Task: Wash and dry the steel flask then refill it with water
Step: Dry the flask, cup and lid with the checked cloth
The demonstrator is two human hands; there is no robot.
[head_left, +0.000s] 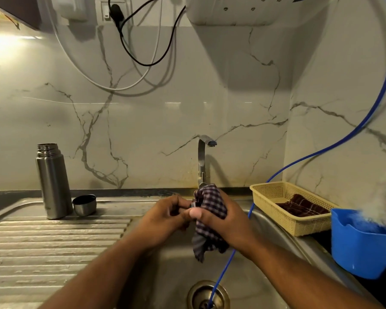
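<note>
The steel flask [52,181] stands upright and uncapped on the drainboard at the left. Its steel cup lid [84,205] lies tipped beside it on the right. Over the sink, my right hand [224,221] grips a purple checked cloth [206,241], bunched at the top with its tail hanging down. My left hand [165,217] is curled round a small object pressed against the cloth; the fingers and cloth hide most of it, so I cannot tell what it is. Both hands are well apart from the flask.
A steel tap [203,161] rises just behind my hands. A thin blue hose [223,270] runs down into the sink drain [207,295]. At the right stand a yellow basket [274,192] holding a dark cloth and a blue tub [363,248]. The ribbed drainboard [54,241] lies at the left.
</note>
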